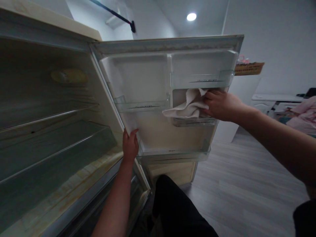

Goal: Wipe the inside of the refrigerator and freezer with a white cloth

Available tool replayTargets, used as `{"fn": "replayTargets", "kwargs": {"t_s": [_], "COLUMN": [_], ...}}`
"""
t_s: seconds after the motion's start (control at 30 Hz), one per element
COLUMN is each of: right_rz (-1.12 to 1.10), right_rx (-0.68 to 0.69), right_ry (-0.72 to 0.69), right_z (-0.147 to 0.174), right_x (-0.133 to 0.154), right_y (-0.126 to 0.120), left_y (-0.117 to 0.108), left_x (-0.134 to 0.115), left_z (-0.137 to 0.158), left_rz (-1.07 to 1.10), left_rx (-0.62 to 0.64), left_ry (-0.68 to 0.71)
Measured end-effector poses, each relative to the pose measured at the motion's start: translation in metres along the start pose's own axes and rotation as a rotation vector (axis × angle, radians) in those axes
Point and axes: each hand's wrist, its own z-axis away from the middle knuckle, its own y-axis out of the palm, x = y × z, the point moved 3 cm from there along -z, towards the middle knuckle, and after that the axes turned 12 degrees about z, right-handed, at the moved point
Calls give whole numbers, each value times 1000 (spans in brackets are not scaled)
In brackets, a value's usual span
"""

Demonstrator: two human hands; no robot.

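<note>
The refrigerator door (pixel 145 77) stands open, its inner side facing me. My right hand (pixel 217 103) is closed on a crumpled whitish cloth (pixel 189 107). It holds the cloth at the small middle shelf (pixel 195 122) on the right of the door, and the cloth drapes over that shelf's edge. Lower down, my left hand (pixel 130 144) grips the door's inner left edge beside the seal, with the thumb toward the door's inside. Some of its fingers are hidden.
On the left is the stained refrigerator interior (pixel 59 148) with glass shelves and a yellowish round lamp cover (pixel 69 76). Clear door bins (pixel 143 106) jut out. My knee (pixel 168 194) is below the door. A cardboard box (pixel 249 68) and a person's pink clothing (pixel 303 117) are at right.
</note>
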Motion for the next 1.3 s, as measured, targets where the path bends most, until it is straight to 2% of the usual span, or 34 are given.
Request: {"fn": "replayTargets", "kwargs": {"t_s": [0.13,0.3,0.43,0.5,0.63,0.77,0.83,0.97,1.03,1.1,1.17,1.2,1.3], "right_rz": [118,-150,-315,-362,-542,-720,-636,-236,-136,-128,-152,-163,-170], "right_rx": [148,298,211,181,196,191,165,169,101,-84,-269,-321,-337], "right_ry": [29,-6,-253,-321,-268,-272,-198,207,354,400,327,258,78], "right_z": [2,-32,-65,-75,-76,-49,-30,12,29,41,45,43,30], "right_x": [-7,5,32,40,37,39,43,37,30,26,33,41,77], "right_y": [-3,4,7,5,-7,-24,-26,-18,-19,-25,-33,-35,-33], "left_y": [1,0,0,0,1,2,2,2,2,3,3,3,3], "left_x": [-4,-3,2,3,2,1,1,1,1,1,0,-1,-2], "left_z": [0,0,0,0,0,0,0,0,0,0,0,0,0], "left_rz": [-3,-11,-9,-10,-2,7,3,5,16,27,35,36,38], "left_rx": [-4,7,10,9,-8,-1,6,-4,-8,-8,-8,-11,-17], "left_ry": [-15,-18,-13,1,-13,-15,-11,-1,1,-6,-13,-12,-17]}}
